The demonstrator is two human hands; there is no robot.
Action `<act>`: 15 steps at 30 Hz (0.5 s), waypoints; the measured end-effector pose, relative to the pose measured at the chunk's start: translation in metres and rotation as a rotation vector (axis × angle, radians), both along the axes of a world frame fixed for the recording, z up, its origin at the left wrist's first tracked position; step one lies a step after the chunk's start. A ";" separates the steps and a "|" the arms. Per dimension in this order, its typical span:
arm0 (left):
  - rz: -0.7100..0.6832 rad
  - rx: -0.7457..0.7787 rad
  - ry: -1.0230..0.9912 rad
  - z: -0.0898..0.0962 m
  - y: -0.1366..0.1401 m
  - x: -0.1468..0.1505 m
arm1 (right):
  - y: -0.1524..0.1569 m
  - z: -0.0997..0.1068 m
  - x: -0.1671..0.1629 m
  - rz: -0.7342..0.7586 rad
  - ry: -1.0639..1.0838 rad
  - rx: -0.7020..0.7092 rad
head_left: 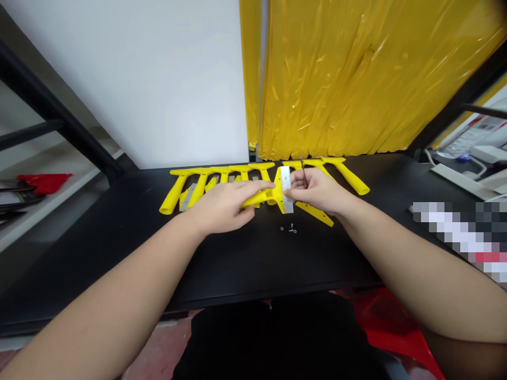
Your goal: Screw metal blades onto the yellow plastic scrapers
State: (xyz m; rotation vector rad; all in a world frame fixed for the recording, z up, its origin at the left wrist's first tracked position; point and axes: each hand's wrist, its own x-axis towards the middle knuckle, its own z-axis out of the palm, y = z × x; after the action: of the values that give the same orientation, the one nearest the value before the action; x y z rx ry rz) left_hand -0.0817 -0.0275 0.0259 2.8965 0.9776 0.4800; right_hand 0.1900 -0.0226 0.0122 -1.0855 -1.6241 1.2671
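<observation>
My left hand (222, 206) grips the handle of a yellow plastic scraper (264, 197) held just above the black table (222, 264). A silver blade (285, 182) sits on the scraper's head. My right hand (317, 191) pinches that blade's edge and also holds a thin dark tool (303, 171), which sticks up between the fingers. Small screws (291, 228) lie on the table just in front of the hands.
A row of several yellow scrapers (206, 182) lies along the table's back, with loose blades (186, 196) among them and another scraper (350, 177) at the right. Yellow plastic sheeting (356, 74) hangs behind. A white phone (467, 150) stands at right, red items (43, 182) on a left shelf.
</observation>
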 end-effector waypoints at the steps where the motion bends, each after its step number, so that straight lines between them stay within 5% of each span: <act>1: -0.024 -0.004 0.005 0.001 -0.002 0.002 | -0.002 0.001 -0.002 0.011 0.002 -0.002; 10: -0.049 0.000 0.028 0.004 -0.010 0.010 | -0.012 0.013 -0.003 0.095 -0.132 0.022; 15: -0.015 -0.008 0.038 -0.001 -0.003 0.006 | -0.007 0.026 0.030 -0.044 -0.780 0.309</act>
State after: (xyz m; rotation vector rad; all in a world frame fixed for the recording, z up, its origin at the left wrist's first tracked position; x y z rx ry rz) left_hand -0.0760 -0.0307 0.0249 2.9141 0.9597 0.4213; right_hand 0.2198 -0.0297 0.0381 -1.4996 -2.2457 0.5317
